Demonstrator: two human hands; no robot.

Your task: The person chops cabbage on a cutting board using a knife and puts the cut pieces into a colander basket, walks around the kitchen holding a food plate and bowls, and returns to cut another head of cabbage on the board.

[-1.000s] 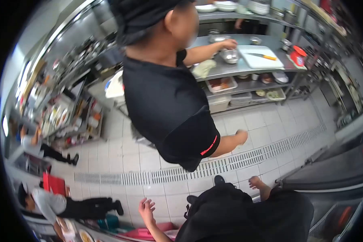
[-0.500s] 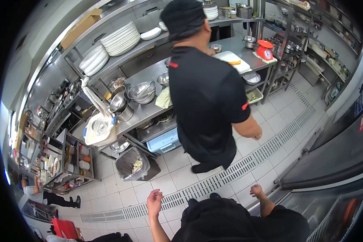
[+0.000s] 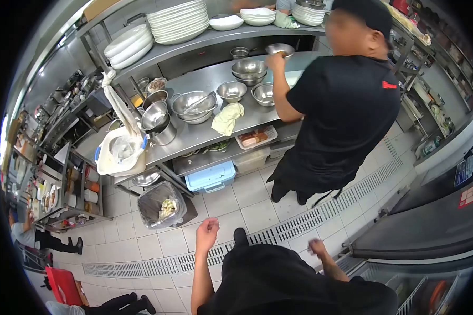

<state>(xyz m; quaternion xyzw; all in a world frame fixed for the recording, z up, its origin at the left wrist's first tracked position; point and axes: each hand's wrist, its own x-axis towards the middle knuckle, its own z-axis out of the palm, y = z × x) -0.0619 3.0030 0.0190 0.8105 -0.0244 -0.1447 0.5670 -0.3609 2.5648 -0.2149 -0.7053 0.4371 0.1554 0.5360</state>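
Observation:
Low over the tiled floor, my left hand (image 3: 207, 233) is held out in front of me with its fingers loosely bent and somewhat apart. I see nothing in it, and it touches nothing. My right hand (image 3: 317, 247) hangs on the other side of my body above the tiles beside the floor drain grate (image 3: 299, 220), fingers slack and bent, also with nothing visible in it. Nearest my left hand is a lined trash bin (image 3: 162, 207) with food scraps inside.
A co-worker (image 3: 341, 115) in black stands at the steel counter (image 3: 223, 123), a hand at a metal bowl (image 3: 279, 50). Bowls, a yellow cloth (image 3: 227, 118) and a white tub (image 3: 122, 152) line the counter. A dark appliance door (image 3: 420, 231) is at my right.
I have moved forward, nearer the counter. The co-worker has shifted to the right in view, turned toward the counter and raised an arm to a bowl. Both my hands remain without anything visible.

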